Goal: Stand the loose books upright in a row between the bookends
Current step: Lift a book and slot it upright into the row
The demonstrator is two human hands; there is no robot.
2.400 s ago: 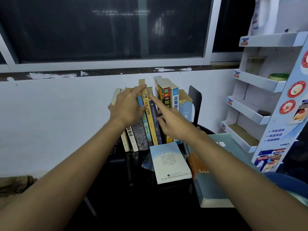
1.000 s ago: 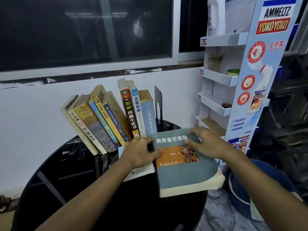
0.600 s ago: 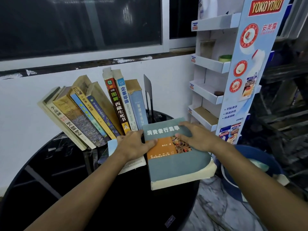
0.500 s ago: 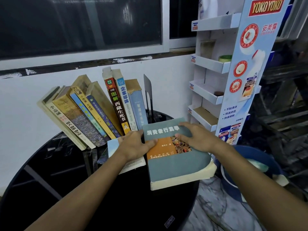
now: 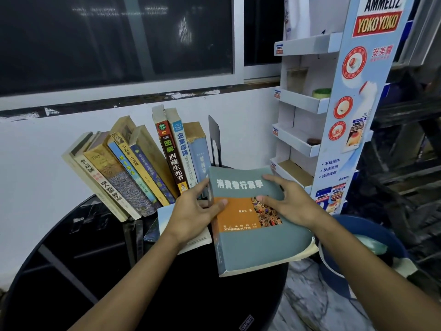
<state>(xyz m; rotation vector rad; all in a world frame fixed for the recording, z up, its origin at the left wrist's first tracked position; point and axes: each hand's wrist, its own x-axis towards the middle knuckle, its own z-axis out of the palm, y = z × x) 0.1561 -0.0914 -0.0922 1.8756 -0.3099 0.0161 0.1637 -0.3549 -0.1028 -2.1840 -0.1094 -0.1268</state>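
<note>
A thick grey-green book (image 5: 253, 244) with an orange panel on its cover lies face up at the right edge of the round black table (image 5: 167, 295), overhanging it. My left hand (image 5: 193, 211) grips its spine side with the thumb on the cover. My right hand (image 5: 291, 201) rests on the cover and its far right edge. Behind it a row of books (image 5: 143, 168) stands: the left several lean to the left, three near the black bookend (image 5: 214, 137) stand almost upright. A thin pale-blue book (image 5: 164, 216) lies flat under my left wrist.
A white wall and a dark window are right behind the row. A white and blue cardboard display rack (image 5: 317, 108) stands close to the right of the table. A blue basin (image 5: 365, 247) sits on the floor below the table's right edge.
Both hands left the standing row, which now leans left, and took hold of the thick grey-green book. In the last half second its far end has lifted slightly.
</note>
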